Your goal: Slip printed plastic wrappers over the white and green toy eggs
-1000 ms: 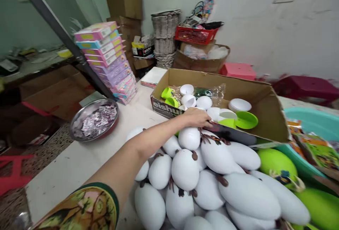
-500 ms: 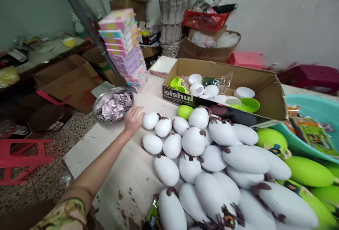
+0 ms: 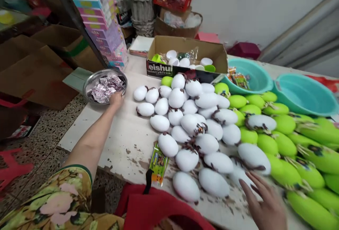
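The left hand [image 3: 116, 99] is stretched far out to the left side of the worktop [image 3: 124, 138] and lies at the near right rim of the metal bowl [image 3: 88, 83], which stands at the worktop's left edge and holds a heap of silvery foil packets [image 3: 106, 85]. Only the back of this hand is visible and its fingers are hidden, so I cannot tell if its grip is pinching a packet or only touching the rim. The right hand [image 3: 262, 205] is low at the near right, blurred, with its grip spread and the fingers flat, holding nothing, just beside the nearest of the white eggs [image 3: 185, 117] that cover the middle of the worktop. To the right of them lie many green eggs [image 3: 278, 127], and further away stand a cardboard box [image 3: 185, 44] with small cups inside and two teal basins [image 3: 304, 94]. A green sachet [image 3: 159, 163] lies alone near the front edge. In my judgement, a packet should be picked with the fingertips from the top of the heap, because the packets are thin and slippery and the bowl is light; it stands close to the edge, so pushing on the rim could tip it. The long reach passes beside the eggs, and the forearm should stay clear of them, since they roll easily.
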The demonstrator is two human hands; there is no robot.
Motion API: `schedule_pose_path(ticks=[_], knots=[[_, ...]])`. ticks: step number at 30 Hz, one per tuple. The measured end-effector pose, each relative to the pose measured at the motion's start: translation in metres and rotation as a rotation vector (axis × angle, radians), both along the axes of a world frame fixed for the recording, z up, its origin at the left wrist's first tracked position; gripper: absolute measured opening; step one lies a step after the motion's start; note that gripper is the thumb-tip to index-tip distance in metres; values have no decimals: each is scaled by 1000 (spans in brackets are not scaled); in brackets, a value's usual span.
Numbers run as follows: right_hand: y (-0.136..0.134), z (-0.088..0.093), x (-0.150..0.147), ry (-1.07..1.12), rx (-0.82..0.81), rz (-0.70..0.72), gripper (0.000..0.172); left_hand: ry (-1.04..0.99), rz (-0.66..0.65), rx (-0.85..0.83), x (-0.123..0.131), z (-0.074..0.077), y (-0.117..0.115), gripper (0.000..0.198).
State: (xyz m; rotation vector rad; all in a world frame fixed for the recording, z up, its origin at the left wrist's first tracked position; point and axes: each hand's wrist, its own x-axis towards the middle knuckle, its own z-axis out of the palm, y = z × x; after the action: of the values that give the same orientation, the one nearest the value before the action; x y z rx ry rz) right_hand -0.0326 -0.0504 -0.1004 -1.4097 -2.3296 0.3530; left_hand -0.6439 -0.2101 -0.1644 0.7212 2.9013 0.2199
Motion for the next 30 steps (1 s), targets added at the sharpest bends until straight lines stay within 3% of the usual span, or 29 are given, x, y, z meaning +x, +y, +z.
schedule_pose_path(ticks=[3,5,9,12,16,22,26,30], knots=[[-35,-11,-2,37,-20,22,54,56,-6,122,54,10,-12,51],[-65,-23,-3,91,-60,24,50,-173,5,88,113,8,-25,47],[-129,-47,-13,209,-275,83,38,-499,-57,-27,244,-24,-51,47],[-161,-58,-27,267,-443,172,32,-618,-39,-63,302,-52,-58,43],[-172,-64,-39,322,-516,243,27,-673,21,-24,317,-66,-61,29],[-162,-68,-43,348,-525,290,29,-662,98,135,307,-59,-82,18],[-163,-65,-69,435,-636,236,34,-677,86,332,300,-43,-104,18],[-171,-65,-119,601,-1022,81,64,-806,22,533,301,-12,-119,22]])
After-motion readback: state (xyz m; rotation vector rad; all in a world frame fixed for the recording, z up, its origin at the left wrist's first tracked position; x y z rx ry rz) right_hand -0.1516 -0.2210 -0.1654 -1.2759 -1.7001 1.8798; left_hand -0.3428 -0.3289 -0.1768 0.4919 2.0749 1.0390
